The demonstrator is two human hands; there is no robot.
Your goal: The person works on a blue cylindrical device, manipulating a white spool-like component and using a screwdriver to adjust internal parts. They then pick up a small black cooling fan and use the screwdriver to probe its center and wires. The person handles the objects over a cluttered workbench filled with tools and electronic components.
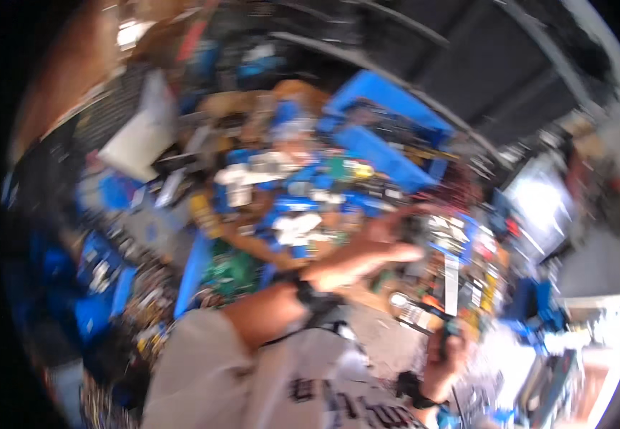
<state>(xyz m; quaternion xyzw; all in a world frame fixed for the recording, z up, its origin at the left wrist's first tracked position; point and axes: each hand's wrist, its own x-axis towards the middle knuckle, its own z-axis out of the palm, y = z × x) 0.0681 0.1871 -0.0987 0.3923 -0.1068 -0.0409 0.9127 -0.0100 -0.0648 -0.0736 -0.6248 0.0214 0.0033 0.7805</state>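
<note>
The whole picture is smeared by motion. My left hand [367, 252] reaches across the cluttered bench, thumb and fingers curled around a dark grey, roundish thing [415, 227] whose kind I cannot make out. Lower and to the right, my right hand [447, 361] is closed on a dark green, narrow thing [451, 329], perhaps a tool handle. Between the hands lies a flat white strip [451, 286], and left of it a pale, metallic-looking piece [403, 304]. A dark band circles each wrist.
A blue bin [396, 154] with dark parts stands at the back. Another blue bin [194, 275] at left holds green pieces [231, 268]. Small blue, white and yellow parts cover the bench between. A pale panel [142, 136] leans at far left, and a shiny sheet [539, 204] lies at right.
</note>
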